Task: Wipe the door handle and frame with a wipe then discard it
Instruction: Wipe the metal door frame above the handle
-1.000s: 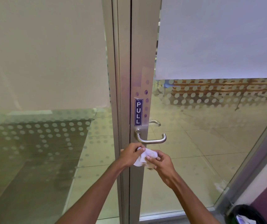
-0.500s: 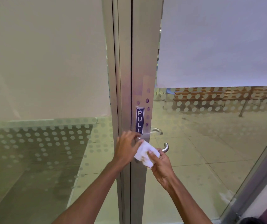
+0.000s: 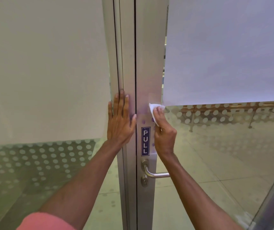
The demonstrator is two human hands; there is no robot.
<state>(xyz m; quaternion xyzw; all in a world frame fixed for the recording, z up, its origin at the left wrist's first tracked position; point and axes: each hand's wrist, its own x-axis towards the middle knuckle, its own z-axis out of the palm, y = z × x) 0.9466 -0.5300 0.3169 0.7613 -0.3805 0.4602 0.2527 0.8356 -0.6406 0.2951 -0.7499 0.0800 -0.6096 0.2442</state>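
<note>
- Head view, centre of frame: right hand (image 3: 163, 135) pinches the wipe (image 3: 154, 110) against the door frame (image 3: 147, 67), just above the PULL sticker (image 3: 145, 141).
- Left hand (image 3: 120, 122), fingers spread flat, braces the frame.
- Looks like the frame-wiping step; handle (image 3: 156, 174) sits lower, untouched. Next probably swiping along the frame.

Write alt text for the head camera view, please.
A person's right hand presses a white wipe to a metal door frame above a PULL sign; the left hand rests flat beside it, the lever handle below.
</note>
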